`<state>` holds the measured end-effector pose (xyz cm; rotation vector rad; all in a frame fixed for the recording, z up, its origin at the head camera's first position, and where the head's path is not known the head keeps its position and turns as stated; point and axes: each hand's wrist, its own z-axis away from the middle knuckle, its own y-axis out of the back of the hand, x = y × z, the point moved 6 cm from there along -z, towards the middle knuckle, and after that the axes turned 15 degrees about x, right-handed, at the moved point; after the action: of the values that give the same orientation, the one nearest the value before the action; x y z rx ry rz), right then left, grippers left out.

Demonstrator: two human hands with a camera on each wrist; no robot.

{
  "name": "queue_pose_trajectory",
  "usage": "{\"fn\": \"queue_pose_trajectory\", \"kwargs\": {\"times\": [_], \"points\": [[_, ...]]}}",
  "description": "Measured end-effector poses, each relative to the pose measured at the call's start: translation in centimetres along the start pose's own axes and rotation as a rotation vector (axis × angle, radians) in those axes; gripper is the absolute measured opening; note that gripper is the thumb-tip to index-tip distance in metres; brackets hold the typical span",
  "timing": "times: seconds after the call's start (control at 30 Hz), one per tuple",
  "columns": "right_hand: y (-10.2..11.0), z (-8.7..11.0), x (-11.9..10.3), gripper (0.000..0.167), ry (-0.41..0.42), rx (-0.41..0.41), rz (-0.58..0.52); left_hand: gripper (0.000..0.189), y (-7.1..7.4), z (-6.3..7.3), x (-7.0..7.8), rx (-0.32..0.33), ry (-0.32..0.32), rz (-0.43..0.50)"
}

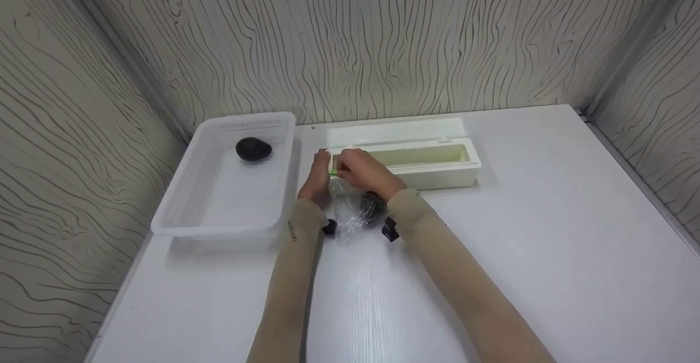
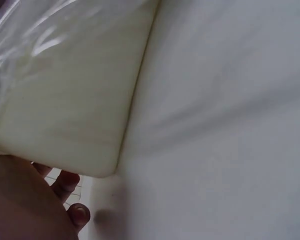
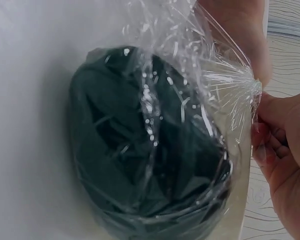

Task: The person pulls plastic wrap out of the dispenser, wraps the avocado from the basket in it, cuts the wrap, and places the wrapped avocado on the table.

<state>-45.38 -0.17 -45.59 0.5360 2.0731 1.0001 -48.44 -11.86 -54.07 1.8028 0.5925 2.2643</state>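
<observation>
My left hand (image 1: pixel 316 180) rests against the left end of a long white box (image 1: pixel 437 179), its fingertips (image 2: pixel 80 215) showing past the box's end in the left wrist view. At that same end my right hand (image 1: pixel 367 171) pinches gathered clear plastic film (image 3: pixel 235 82). A small bright green piece (image 1: pixel 333 173) shows between the hands. The film runs down from the box to a dark avocado (image 3: pixel 145 145), which lies on the table in front of the box, beneath my right wrist. Film covers the avocado loosely, with creases and shiny folds.
To the left stands a white plastic basket (image 1: pixel 219 230) holding a second dark avocado (image 1: pixel 254 148). The box's lid (image 1: pixel 399 132) is folded back behind it. Wood-patterned walls (image 1: pixel 372 46) border the white table (image 1: pixel 547 215) at the back and both sides.
</observation>
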Motion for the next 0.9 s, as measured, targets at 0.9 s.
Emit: {"fn": "queue_pose_trajectory", "kwargs": {"times": [0.9], "points": [[0.5,0.3,0.4,0.007,-0.003,0.026,0.009,0.073,0.5,-0.9,-0.5,-0.07,0.098,0.023]]}}
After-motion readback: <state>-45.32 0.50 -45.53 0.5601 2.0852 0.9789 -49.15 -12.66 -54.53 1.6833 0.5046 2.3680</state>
